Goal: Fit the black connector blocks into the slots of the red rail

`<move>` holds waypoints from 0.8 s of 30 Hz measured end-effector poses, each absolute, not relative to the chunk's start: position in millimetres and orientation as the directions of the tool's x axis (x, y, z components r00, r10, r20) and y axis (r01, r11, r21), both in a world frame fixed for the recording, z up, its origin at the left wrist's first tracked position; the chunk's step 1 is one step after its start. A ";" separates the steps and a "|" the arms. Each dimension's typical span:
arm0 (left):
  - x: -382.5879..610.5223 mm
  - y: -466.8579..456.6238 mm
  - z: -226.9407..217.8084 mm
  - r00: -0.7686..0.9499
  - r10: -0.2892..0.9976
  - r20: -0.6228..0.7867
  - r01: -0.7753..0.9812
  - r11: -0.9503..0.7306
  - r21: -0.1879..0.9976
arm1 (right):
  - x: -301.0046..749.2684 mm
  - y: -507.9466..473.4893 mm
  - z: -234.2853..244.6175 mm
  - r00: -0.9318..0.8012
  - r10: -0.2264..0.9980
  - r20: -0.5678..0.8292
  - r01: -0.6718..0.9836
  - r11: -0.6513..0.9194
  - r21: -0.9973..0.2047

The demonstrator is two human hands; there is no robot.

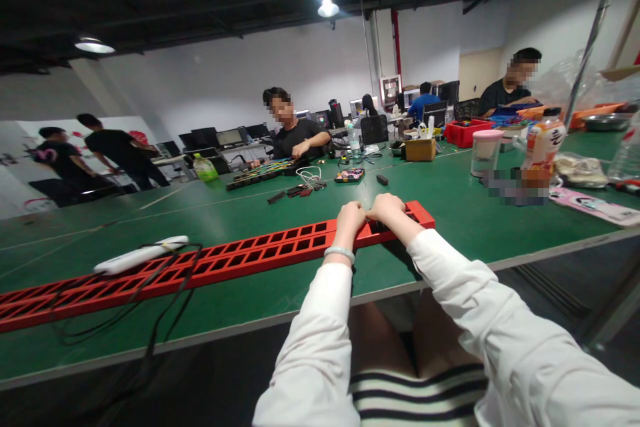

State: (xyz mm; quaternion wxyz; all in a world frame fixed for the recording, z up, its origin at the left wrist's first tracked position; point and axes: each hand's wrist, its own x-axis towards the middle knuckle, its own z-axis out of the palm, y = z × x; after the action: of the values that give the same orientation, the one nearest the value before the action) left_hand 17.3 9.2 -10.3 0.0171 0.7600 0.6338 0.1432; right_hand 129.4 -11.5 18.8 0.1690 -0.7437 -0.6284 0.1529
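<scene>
A long red frame (260,253) with two rows of rectangular openings lies along the green table. Near its right end, my left hand (351,219) is closed, fingertips bent down at the frame. Just to the right, my right hand (387,208) is also closed over the same end, close to the left one. Something dark shows under the right fingers, in the frame's openings, but its kind is hidden. What either hand pinches cannot be made out.
On the green table (450,213) a white elongated device (143,255) with a black strap lies across the frame. Beyond my hands are a small black block (382,180), a patterned box (349,175) and a white cable (311,177). A drink bottle (544,147) and lidded cup (485,153) stand right. A co-worker (295,137) sits opposite.
</scene>
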 end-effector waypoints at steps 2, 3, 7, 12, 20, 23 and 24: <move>17.2 9.1 -10.8 0.147 0.970 0.195 0.959 -0.188 0.211 | 128.6 -10.6 17.5 0.169 0.986 -0.003 0.881 -0.152 -0.448; 17.2 8.6 -10.9 0.144 0.970 0.194 0.959 -0.185 0.213 | 128.9 -9.9 16.9 0.172 0.985 0.001 0.880 -0.153 -0.449; 17.6 6.1 -10.6 0.140 0.970 0.197 0.958 -0.183 0.220 | 138.6 -5.2 18.2 0.178 0.983 0.039 0.876 -0.140 -0.461; 18.4 4.9 -9.3 0.148 0.969 0.196 0.955 -0.192 0.227 | 154.1 2.8 23.8 0.201 0.967 0.156 0.883 -0.110 -0.456; 17.9 5.1 -9.3 0.166 0.969 0.184 0.957 -0.203 0.207 | 137.4 24.4 0.4 0.194 0.972 0.131 0.896 -0.121 -0.428; 18.0 5.2 -10.2 0.173 0.968 0.179 0.957 -0.208 0.201 | 138.1 30.6 -7.2 0.202 0.977 0.076 0.893 -0.151 -0.424; 18.1 5.3 -10.4 0.177 0.968 0.178 0.957 -0.211 0.200 | 139.3 31.8 -8.5 0.204 0.977 0.061 0.892 -0.160 -0.423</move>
State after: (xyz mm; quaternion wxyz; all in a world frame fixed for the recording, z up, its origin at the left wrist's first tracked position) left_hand 18.1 5.3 -10.4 0.0214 0.7667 0.6276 0.1336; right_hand 139.3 31.8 -8.5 0.1869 -0.7531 -0.6205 0.1138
